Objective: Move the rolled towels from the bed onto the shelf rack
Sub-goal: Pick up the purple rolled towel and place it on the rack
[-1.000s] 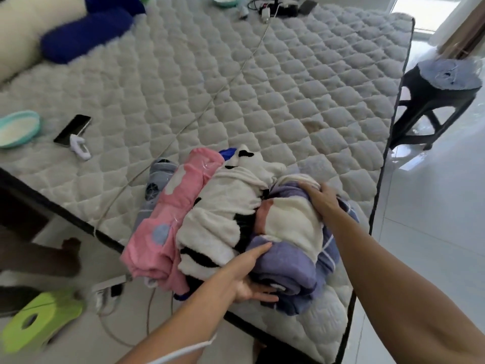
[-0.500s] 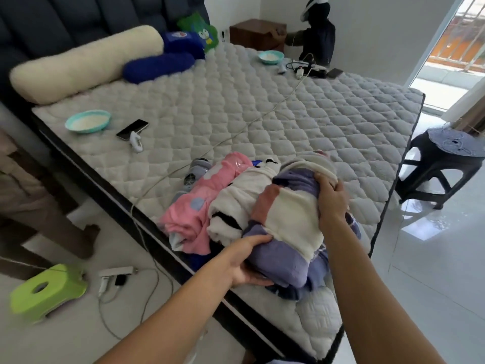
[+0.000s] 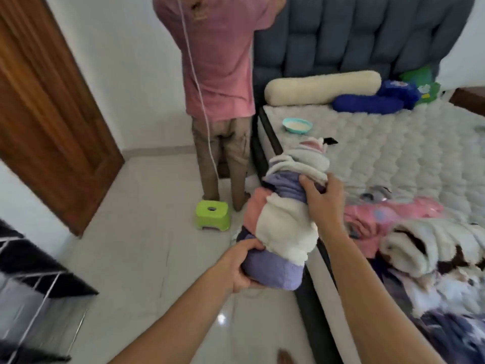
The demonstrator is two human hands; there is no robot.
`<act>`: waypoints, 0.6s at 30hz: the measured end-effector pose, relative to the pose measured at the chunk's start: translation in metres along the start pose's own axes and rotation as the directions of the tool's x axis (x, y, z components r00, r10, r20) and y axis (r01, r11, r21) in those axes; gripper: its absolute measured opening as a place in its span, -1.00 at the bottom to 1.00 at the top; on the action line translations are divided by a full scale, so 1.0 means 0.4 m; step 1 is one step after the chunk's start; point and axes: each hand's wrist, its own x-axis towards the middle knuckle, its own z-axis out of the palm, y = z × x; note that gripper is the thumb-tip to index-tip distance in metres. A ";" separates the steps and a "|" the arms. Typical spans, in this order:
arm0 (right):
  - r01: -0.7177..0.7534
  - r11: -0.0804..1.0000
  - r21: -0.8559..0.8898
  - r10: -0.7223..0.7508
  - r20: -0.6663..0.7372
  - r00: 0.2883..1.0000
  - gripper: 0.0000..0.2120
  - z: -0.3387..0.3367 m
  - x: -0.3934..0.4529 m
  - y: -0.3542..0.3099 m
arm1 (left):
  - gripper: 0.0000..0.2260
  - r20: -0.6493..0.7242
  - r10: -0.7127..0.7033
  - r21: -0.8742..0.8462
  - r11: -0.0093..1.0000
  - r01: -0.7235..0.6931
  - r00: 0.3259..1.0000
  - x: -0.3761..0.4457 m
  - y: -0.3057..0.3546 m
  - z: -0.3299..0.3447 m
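Note:
A rolled purple, white and peach towel (image 3: 282,227) hangs in the air beside the bed's edge, over the floor. My left hand (image 3: 241,266) grips its lower purple end from below. My right hand (image 3: 321,200) clasps its upper part from the right side. A pink rolled towel (image 3: 378,219) and a white-and-black rolled towel (image 3: 430,245) lie on the quilted bed (image 3: 393,153) at the right. The black shelf rack (image 3: 34,279) with metal bars stands at the lower left.
A person in a pink shirt (image 3: 217,61) stands at the bed's corner beside a green stool (image 3: 212,214) on the tiled floor. A wooden door (image 3: 47,101) is at the left. A teal bowl (image 3: 298,124), a cream bolster (image 3: 322,86) and blue pillows (image 3: 372,101) lie on the bed.
The purple towel roll has been lifted off the bed and carried left over the floor in both hands. My view has swung left, bringing the shelf rack, door and standing person into sight.

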 end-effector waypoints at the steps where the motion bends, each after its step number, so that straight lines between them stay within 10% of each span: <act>1: 0.046 0.999 0.000 -0.046 0.064 0.997 -0.53 0.062 -0.019 -0.028 | -0.94 -0.039 0.023 -0.054 0.998 -0.025 0.999 -0.019 0.010 -0.052; 9: 0.395 0.910 0.128 -0.405 0.479 0.779 -0.78 0.561 -0.109 -0.264 | -0.92 -0.334 0.155 -0.328 0.905 -0.269 0.930 -0.099 0.116 -0.427; 18: 0.476 0.747 0.465 -0.634 0.714 0.298 -0.79 1.073 -0.211 -0.468 | -0.81 -0.622 0.155 -0.484 0.695 -0.532 0.768 -0.119 0.272 -0.772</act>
